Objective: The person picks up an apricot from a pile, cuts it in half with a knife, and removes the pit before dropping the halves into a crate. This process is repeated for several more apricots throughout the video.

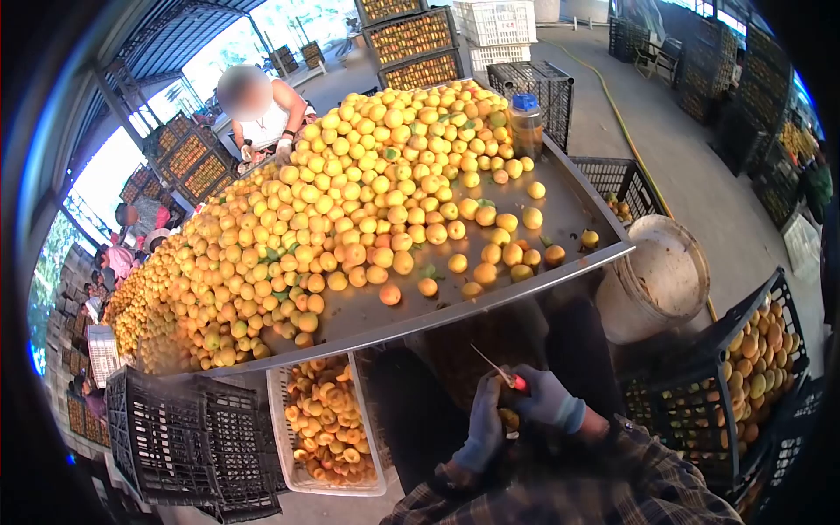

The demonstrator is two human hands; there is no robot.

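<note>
Gripping tight: left hand (pixel 484 423) round a smooth orange fruit (pixel 509 422), right hand (pixel 549 399) on a thin-bladed knife (pixel 499 370).

The fruit pile (pixel 350 201) covers most of the table (pixel 573 210), so a hand can only pass along the bare strip by the near edge and the right corner. Under that edge the left hand (pixel 486 424) with a fruit (pixel 508 422) and the right hand (pixel 547 398) with a knife (pixel 492 363) sit in a tight gap. A white crate (pixel 274 411) and black crates (pixel 192 446) stand on the left, and a bucket (pixel 626 319) and a full crate (pixel 700 402) on the right.
</note>
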